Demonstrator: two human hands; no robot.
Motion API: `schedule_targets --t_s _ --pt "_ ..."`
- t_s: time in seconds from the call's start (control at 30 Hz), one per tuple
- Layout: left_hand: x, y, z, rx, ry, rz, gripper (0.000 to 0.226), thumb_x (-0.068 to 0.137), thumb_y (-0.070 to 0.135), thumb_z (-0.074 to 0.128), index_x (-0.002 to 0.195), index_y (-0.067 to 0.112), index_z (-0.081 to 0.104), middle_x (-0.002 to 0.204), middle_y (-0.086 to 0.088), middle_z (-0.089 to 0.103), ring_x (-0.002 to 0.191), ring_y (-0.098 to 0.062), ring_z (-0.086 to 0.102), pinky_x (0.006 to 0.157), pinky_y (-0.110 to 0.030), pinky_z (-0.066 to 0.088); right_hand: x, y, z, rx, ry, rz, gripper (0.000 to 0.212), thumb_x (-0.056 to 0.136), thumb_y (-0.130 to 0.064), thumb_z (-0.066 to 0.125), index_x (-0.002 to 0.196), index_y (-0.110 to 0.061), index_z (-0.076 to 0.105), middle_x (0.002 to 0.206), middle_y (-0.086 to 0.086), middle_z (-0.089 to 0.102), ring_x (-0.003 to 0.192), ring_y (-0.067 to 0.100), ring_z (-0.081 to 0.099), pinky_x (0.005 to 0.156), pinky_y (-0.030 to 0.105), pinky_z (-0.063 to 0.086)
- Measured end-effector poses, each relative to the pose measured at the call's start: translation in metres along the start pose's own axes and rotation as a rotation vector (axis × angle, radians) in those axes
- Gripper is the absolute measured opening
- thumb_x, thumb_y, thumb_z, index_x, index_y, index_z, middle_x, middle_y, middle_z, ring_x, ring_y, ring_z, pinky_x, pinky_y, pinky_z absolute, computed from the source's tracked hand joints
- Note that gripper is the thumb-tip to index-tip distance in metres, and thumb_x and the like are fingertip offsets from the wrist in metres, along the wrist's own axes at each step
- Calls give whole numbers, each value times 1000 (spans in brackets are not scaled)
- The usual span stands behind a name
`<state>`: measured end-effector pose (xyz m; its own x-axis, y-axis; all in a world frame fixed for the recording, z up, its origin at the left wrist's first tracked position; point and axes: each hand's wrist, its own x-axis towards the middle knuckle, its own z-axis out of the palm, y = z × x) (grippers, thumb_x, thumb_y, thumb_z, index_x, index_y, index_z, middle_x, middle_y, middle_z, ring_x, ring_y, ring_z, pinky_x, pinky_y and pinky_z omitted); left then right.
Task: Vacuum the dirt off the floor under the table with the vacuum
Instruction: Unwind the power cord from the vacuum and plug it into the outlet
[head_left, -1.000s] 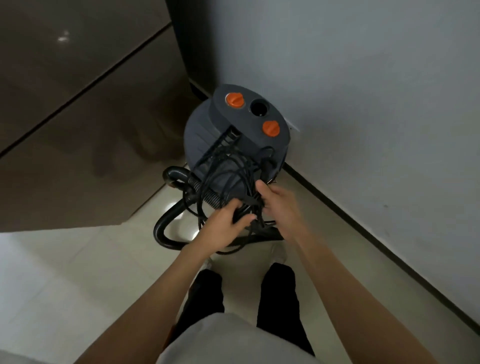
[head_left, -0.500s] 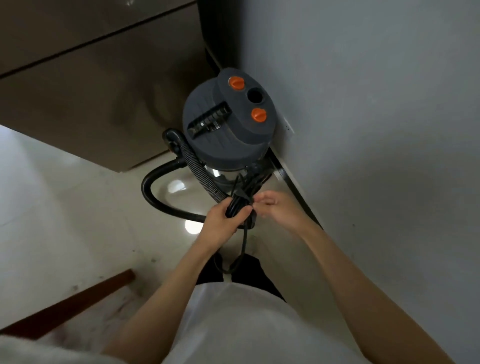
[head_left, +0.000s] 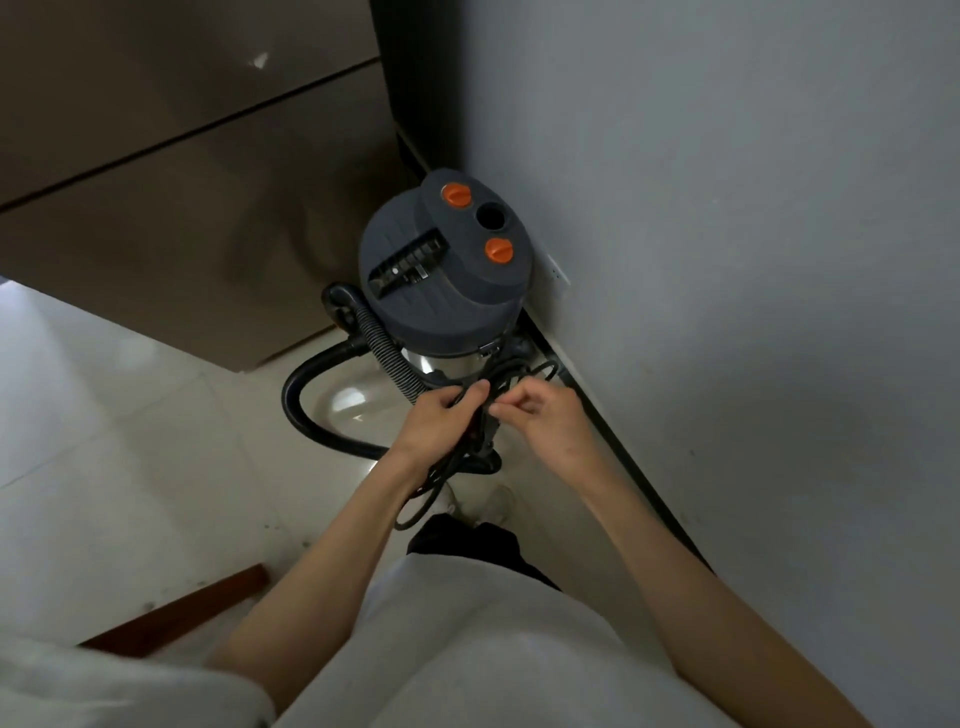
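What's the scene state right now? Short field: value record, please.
vacuum: grey canister vacuum standing in the corner by the wall
hose: ribbed hose looping over the floor tiles
cord: black power cord bundled in front of the canister
left hand: left hand grips the bundle
right hand: right hand pinches a strand
cleaning: not started
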<state>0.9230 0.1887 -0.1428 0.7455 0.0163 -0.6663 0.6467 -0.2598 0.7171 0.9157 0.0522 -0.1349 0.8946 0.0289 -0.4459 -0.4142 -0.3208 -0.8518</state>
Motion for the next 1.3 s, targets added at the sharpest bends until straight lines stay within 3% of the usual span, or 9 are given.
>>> schedule_targets --t_s 0.27,0.47,0.57,0.7,0.87,1.0,1.1,1.23,1.3 --pt "-1 13 9 -14 42 102 35 93 33 55 64 14 51 52 4 46 44 -5 42 44 -16 35 1 -5 -4 -222 -33 -112 14 92 -9 57 81 -15 52 94 6 56 89 15 54 68 6 39" --pt "10 47 16 -30 95 201 35 93 33 56 67 9 52 55 0 45 51 -12 43 52 -26 35 18 -33 -26 -231 44 -217 15 90 -2 59 83 -15 53 93 -4 46 85 10 48 72 3 36" --pt "12 67 18 -16 94 240 37 93 34 55 64 12 49 52 3 43 45 -8 40 44 -20 33 24 -47 -40 -271 63 -240 14 90 -5 59 82 -15 53 91 -1 49 83 12 49 70 11 36" --pt "15 89 19 -2 74 302 40 93 35 55 60 16 43 52 4 38 48 -10 36 48 -25 28 28 -68 -56 -324 88 -269 11 90 -6 58 82 -13 54 86 6 55 79 17 51 75 26 38" --pt "15 113 17 -47 68 333 39 94 34 54 59 18 48 47 9 40 44 -6 36 46 -22 29 32 -91 -65 -322 110 -263 12 93 -10 56 81 -14 55 74 2 56 71 17 54 74 31 45" --pt "11 121 15 -76 13 335 33 95 33 53 67 15 52 52 4 45 47 -7 39 46 -21 31 32 -88 -67 -157 113 -220 26 91 -9 59 71 -24 53 67 -4 55 65 11 55 73 28 47" --pt "7 117 11 -128 -61 341 28 95 32 53 77 10 55 66 -10 48 61 -20 45 59 -28 37 30 -81 -66 -42 117 -251 28 88 -6 64 72 -28 55 72 -7 57 69 9 54 75 29 48" --pt "7 112 5 -113 -117 352 28 96 33 52 82 9 56 73 -11 46 68 -22 42 63 -34 34 25 -81 -60 -74 133 -262 18 85 -12 69 77 -21 56 74 -8 54 69 6 49 67 12 41" --pt "7 108 3 -94 -144 355 28 95 35 51 83 10 56 70 -11 44 63 -21 41 59 -32 32 23 -84 -61 -213 96 -264 14 86 -17 68 82 -17 55 71 -8 51 63 3 45 62 13 39"
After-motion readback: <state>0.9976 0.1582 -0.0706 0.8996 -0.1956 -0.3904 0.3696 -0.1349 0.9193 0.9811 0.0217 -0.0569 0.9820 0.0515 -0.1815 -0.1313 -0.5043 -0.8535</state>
